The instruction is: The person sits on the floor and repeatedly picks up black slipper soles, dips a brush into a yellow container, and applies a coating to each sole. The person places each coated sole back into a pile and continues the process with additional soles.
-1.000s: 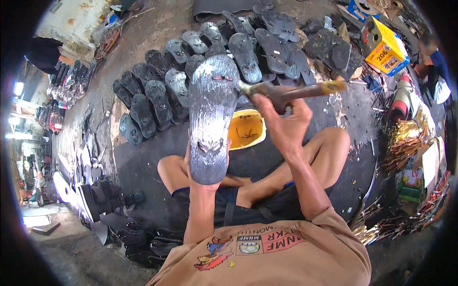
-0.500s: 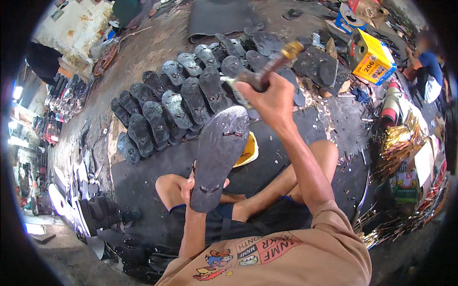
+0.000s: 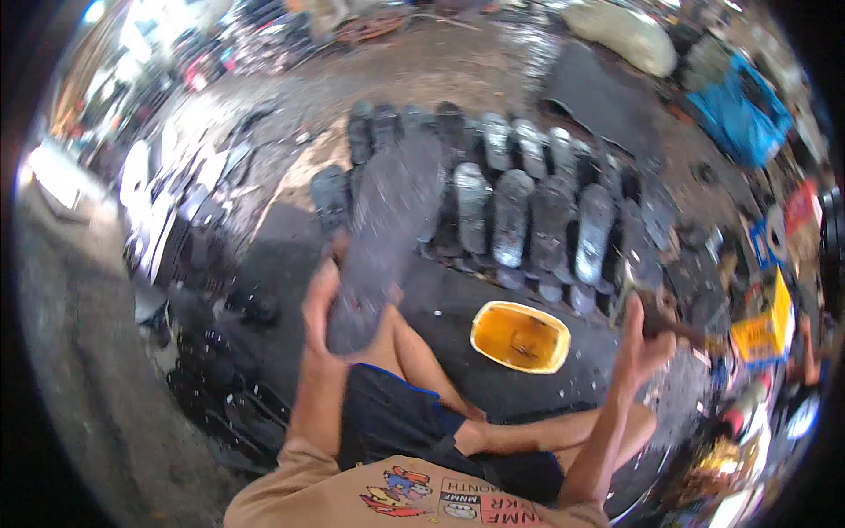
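- The left hand (image 3: 321, 299) grips the near end of a long dark sandal sole (image 3: 387, 229), raised above the mat at the wearer's left, tilted and blurred.
- The right hand (image 3: 647, 348) is closed around a dark-handled brush (image 3: 658, 321), well apart from the sole; the brush's tip is too blurred to make out.
- Between the hands, a yellow tub (image 3: 510, 363), rounded-rectangular, holds amber liquid.
- Under it lies a smooth black mat (image 3: 444, 352), flecked with pale bits.
- Beyond, rows of sandal-shaped pieces (image 3: 513, 216) lie close together, some matt black, others with a whitish, shiny coat.
- Farther out, the rough grey-brown floor (image 3: 475, 75) carries a dark flat sheet (image 3: 603, 106), a crinkled blue bag (image 3: 748, 114) and a bulging pale sack (image 3: 620, 35).
- At far right stands a yellow-and-blue box (image 3: 761, 321).
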The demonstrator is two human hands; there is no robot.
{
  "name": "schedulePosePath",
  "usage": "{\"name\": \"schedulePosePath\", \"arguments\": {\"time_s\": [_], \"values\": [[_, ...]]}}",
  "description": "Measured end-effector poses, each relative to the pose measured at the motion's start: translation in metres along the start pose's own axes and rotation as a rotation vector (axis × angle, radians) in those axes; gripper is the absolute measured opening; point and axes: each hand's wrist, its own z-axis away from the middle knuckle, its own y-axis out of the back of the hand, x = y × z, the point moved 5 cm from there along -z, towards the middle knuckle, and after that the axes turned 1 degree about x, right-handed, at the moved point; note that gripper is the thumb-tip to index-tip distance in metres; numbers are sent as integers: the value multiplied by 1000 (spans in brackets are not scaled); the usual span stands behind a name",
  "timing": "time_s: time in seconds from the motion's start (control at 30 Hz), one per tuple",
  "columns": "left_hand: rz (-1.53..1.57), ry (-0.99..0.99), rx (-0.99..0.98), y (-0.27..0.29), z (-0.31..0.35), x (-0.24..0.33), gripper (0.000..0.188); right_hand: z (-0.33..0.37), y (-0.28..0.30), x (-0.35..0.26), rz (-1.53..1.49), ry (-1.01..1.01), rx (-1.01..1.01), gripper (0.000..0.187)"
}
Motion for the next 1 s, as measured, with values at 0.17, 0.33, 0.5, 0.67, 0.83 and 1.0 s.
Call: {"name": "schedulePosePath", "arguments": {"time_s": [0.17, 0.33, 0.5, 0.67, 0.83, 1.0], "values": [[374, 146, 635, 145, -147, -20, 50, 77, -11, 45, 32, -386, -94, 38], [478, 544, 624, 208, -220, -209, 21, 124, -25, 62, 93, -402, -204, 37], [413, 559, 599, 248, -239, -298, 29, 116, -36, 62, 130, -398, -227, 41], [-1089, 38, 1159, 312, -129, -248, 59, 92, 17, 64, 364, -415, -9, 52], [-1187, 729, 1427, 407, 33, -262, 107, 67, 30, 98, 381, -319, -137, 60], [-1303, 202, 978, 303, 132, -178, 26, 72, 18, 46, 616, -62, -190, 62]]}}
